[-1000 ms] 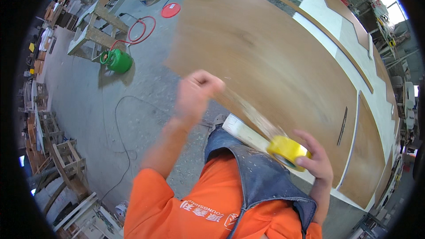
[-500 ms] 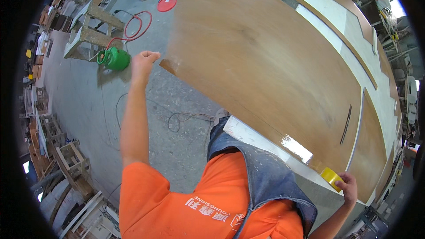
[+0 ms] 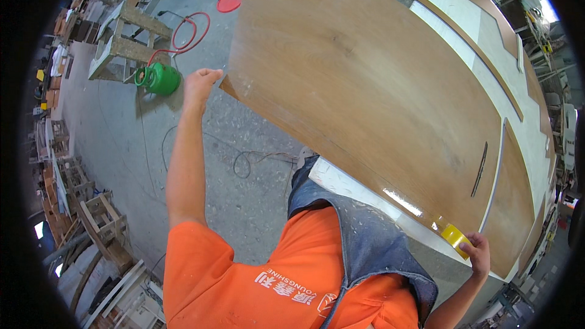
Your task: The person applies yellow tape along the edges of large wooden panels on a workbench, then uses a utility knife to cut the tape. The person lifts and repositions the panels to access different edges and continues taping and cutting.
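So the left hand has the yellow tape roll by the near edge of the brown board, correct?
Not quite: the head view shows the right hand, not the left hand, holding the yellow tape roll by the near edge of the brown board.

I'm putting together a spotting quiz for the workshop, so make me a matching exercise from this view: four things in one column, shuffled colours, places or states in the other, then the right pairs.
Things:
1. Tape roll
2. Left hand
3. Gas cylinder
4. Round lid

Descriptions:
A. Red, lying flat on the floor
B. Fingers pinched, beside the left corner of the brown panel
C. Green, with a valve
D. Yellow, held in the right hand

Pairs: 1-D, 2-B, 3-C, 4-A
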Demonstrator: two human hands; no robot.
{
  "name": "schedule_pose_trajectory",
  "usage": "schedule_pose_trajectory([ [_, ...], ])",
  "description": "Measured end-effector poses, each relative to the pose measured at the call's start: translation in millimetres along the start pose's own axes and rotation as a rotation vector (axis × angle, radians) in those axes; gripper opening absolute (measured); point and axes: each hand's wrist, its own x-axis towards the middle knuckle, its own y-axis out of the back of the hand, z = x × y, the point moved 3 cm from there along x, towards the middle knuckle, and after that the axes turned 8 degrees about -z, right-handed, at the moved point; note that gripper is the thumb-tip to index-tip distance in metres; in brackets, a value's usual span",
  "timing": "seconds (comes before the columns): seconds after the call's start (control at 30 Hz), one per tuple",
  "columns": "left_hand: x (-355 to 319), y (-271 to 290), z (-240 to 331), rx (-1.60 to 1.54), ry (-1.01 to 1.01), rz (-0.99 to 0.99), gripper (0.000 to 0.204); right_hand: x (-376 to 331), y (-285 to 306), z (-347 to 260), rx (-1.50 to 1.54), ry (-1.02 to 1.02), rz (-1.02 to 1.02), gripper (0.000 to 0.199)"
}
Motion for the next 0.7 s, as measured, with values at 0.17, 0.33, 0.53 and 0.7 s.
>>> schedule_pose_trajectory([
  [0.17, 1, -1, 0, -0.027, 0.009, -0.008, 0.023, 1, -1, -2, 0.008, 0.004, 0.002, 0.024],
  [0.33, -2, -1, 3, -0.007, 0.04, -0.007, 0.023, 2, -3, -5, -0.024, 0.008, 0.01, 0.025],
  [0.53, -3, -2, 3, 0.021, 0.02, -0.012, 0.024, 4, -8, -3, -0.041, -0.003, 0.046, 0.025],
  [0.7, 6, 4, 2, 0.15, 0.068, -0.066, 0.035, 8, -11, -11, -0.276, -0.031, 0.076, 0.025],
])
